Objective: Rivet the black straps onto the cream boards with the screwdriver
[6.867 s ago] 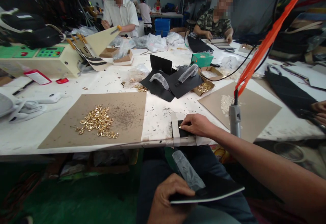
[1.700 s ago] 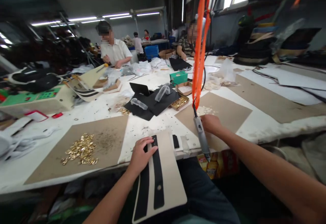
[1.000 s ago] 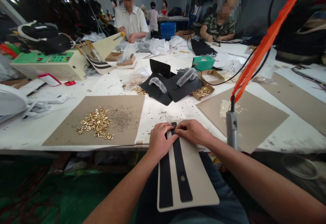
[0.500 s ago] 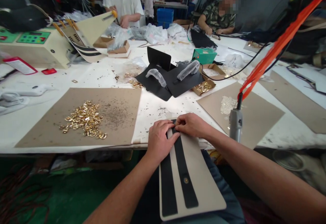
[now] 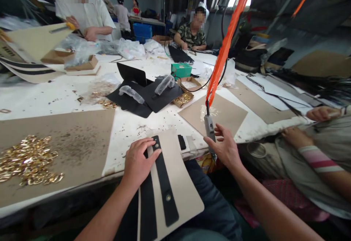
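A beige panel with two black straps (image 5: 189, 193) lies tilted over my lap and the table edge. My left hand (image 5: 140, 162) holds its upper part, thumb and fingertips pinching around the top of the right-hand strap (image 5: 164, 182). Small round metal fittings show at this strap's top and near its lower end. Beside the panel, my right hand (image 5: 226, 146) is open, thumb and fingers spread around a grey powered screwdriver (image 5: 209, 127). That tool hangs upright by a cable and an orange cord (image 5: 223, 51). Whether my fingers touch it, I cannot tell.
Gold metal hardware (image 5: 27, 160) is heaped on brown board at left. Black panels with wrapped handles (image 5: 148, 95) lie mid-table, near a green box (image 5: 181, 68). Small pale pieces (image 5: 207, 112) rest on another board. A co-worker's arm (image 5: 315, 153) is close at right.
My right hand has left the strap's top and moved right to the hanging screwdriver, its fingers now spread. My left hand stays on the panel. The view has turned right.
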Available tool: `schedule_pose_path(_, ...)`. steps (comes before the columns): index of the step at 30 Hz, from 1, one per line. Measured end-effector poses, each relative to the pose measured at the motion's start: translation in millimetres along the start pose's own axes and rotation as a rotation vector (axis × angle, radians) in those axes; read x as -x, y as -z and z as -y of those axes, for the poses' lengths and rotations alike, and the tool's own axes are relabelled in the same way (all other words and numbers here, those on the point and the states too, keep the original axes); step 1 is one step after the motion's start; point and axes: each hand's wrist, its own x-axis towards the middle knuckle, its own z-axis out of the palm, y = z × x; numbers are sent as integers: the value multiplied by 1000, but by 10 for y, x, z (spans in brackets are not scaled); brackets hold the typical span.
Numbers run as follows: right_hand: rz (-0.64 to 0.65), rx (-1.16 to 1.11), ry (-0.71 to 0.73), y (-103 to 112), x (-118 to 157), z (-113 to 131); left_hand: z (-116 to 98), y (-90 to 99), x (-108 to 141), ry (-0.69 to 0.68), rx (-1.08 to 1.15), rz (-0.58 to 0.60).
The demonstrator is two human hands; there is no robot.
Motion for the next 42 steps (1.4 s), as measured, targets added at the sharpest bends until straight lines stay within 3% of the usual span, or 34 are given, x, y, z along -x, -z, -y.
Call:
schedule_pose_path(3,187,199,-71,-88,-98,-94,-67,46,26,6,10,6)
schedule_pose_path(5,237,207,-103,-97,-104,-35,-99,62,42,30,7,16)
schedule_pose_path(7,261,15,-127,-68,-88,107,-111,63,52,49,1,31)
schedule_pose_path(11,256,-617,-77,-117,-86,604,-102,52,57,61,7,41)
schedule_pose_path(15,230,-931,-64,-501,-134,1164,-113,55,56,74,31,42)
schedule_pose_path(20,350,-948,-74,-1039,-134,1531,-140,63,67,98,40,32)
schedule_pose_path(23,381,-945,-56,-1201,-119,1583,-147,70,68,104,44,43)
schedule_pose_path(29,422,-910,-24,-1329,-90,1570,-161,74,57,131,49,64)
schedule_pose_path(35,420,-891,7,-1395,-74,1534,-173,83,50,132,38,73)
schedule_pose_path(42,515,-833,59,-1378,-87,1521,-192,109,43,148,25,110)
